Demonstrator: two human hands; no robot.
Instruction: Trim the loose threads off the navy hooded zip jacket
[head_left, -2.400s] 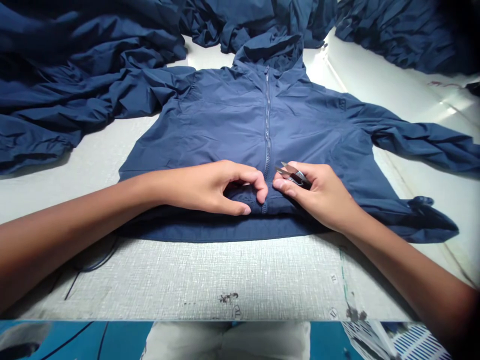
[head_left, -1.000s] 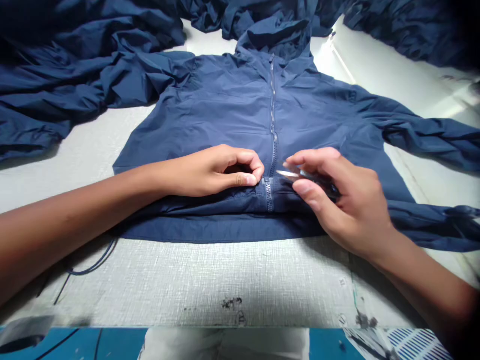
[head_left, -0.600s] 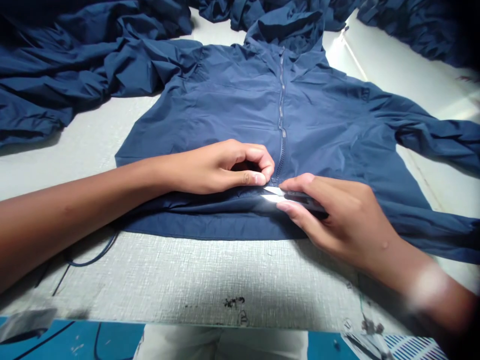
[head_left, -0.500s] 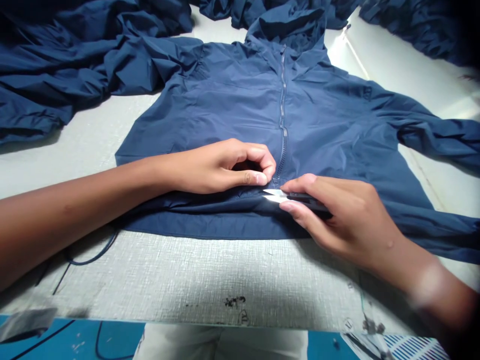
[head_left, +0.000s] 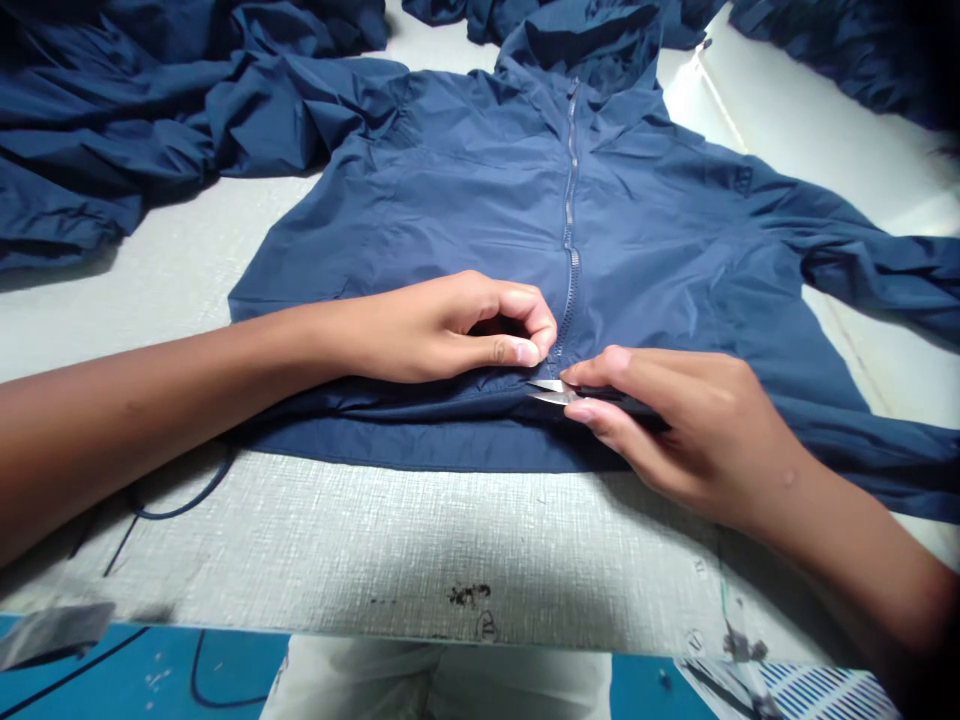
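Observation:
A navy hooded jacket (head_left: 465, 215) lies spread front up on the table, its zipper (head_left: 571, 200) running down the middle. My left hand (head_left: 465, 325) rests on the lower front, thumb and forefinger pinched together near the zipper's bottom end; a bit of the jacket seems to be between them. In my right hand (head_left: 675, 420) are thread snips (head_left: 555, 392) with dark handles. Their two pale blades stand slightly apart and point left, just below my left fingertips, close to the jacket's hem. Whether the blades touch any thread is too small to tell.
More navy garments (head_left: 172, 110) are heaped at the left, along the back and at the far right (head_left: 847, 60). A dark cord (head_left: 187, 510) loops out under my left forearm. The table's front edge (head_left: 337, 628) shows below, with grey tape (head_left: 56, 635) at its left.
The view has shifted slightly, so the jacket and table edge sit a little higher. Both hands keep nearly the same place and grip, and the snips' blades remain apart.

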